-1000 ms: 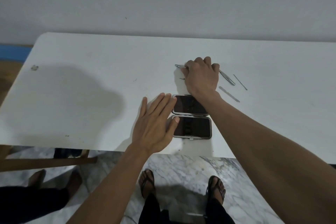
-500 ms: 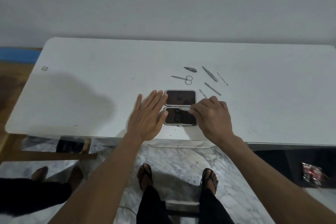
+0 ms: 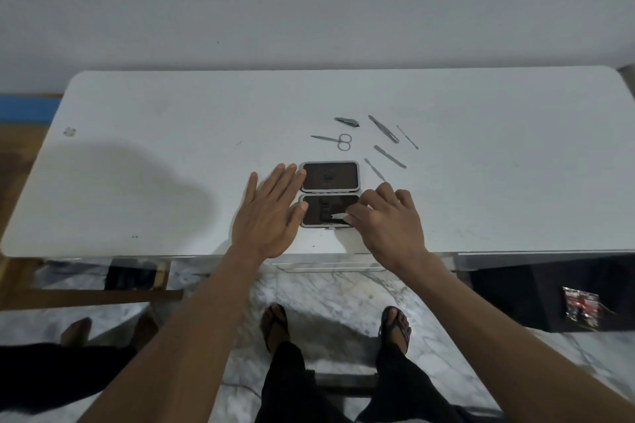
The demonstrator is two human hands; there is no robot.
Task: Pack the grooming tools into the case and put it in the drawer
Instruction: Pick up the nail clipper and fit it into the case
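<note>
The grooming case (image 3: 330, 176) lies open on the white table (image 3: 171, 154), two dark halves with grey rims. My left hand (image 3: 271, 213) rests flat and spread against its left edge. My right hand (image 3: 385, 220) pinches a small metal tool (image 3: 338, 215) over the near half of the case. Behind the case lie small scissors (image 3: 338, 140), a nail clipper (image 3: 347, 121), tweezers (image 3: 383, 128), a thin pick (image 3: 407, 136), a file (image 3: 389, 156) and another slim tool (image 3: 374, 169).
A drawer front (image 3: 326, 266) shows under the table's near edge. A dark cabinet (image 3: 549, 292) with a small packet (image 3: 582, 311) stands at the right. Another person's feet (image 3: 79, 331) are at the lower left, my own sandalled feet below on marble floor.
My right hand came back from the tools behind the case to its near half, now holding a small metal tool. The left hand stayed beside the case.
</note>
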